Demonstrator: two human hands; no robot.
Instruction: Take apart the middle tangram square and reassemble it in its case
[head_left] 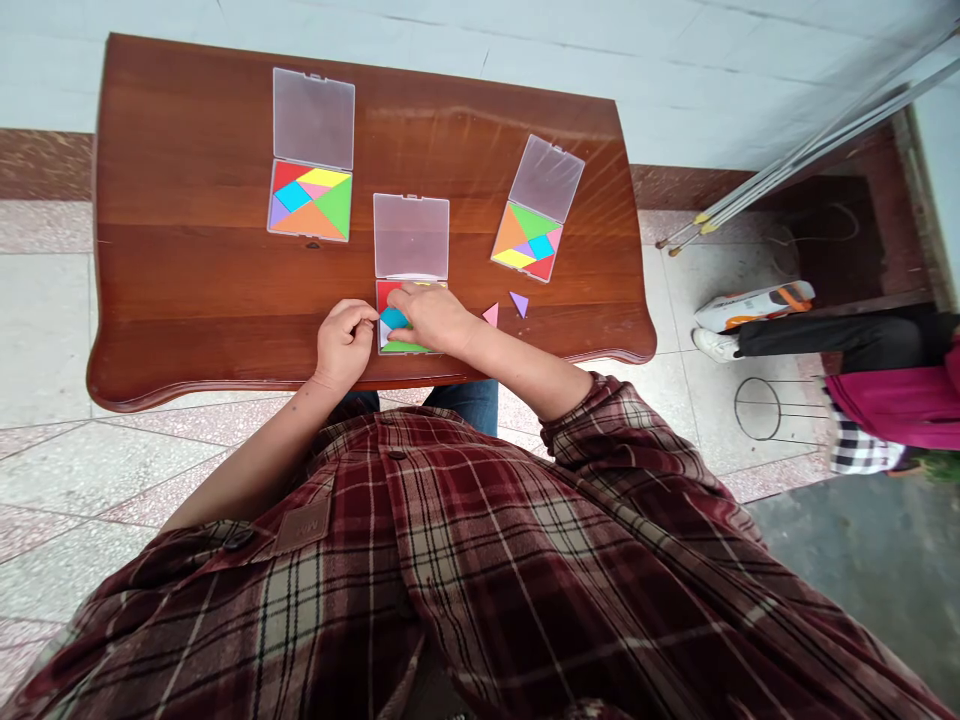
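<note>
Three clear plastic hinged cases lie open on a dark wooden table [187, 290], each with a lid above its tray. Complete squares of coloured tangram pieces fill the left case [310, 200] and the tilted right case [538, 208]. In the middle case [411, 270], my right hand [433, 318] pinches a teal piece [393, 318] over a red piece [386, 295] and a green piece [405, 347]. My left hand [345, 345] is curled beside the tray, fingertips near the teal piece. A pink triangle [491, 315] and a purple triangle [519, 303] lie loose to the right.
The table's near edge runs just below my hands. On the tiled floor at right are a seated person's black-trousered leg [825, 338] with a white shoe [716, 345], a white and orange bag [754, 305], a wire ring stand [757, 408] and metal poles [810, 140].
</note>
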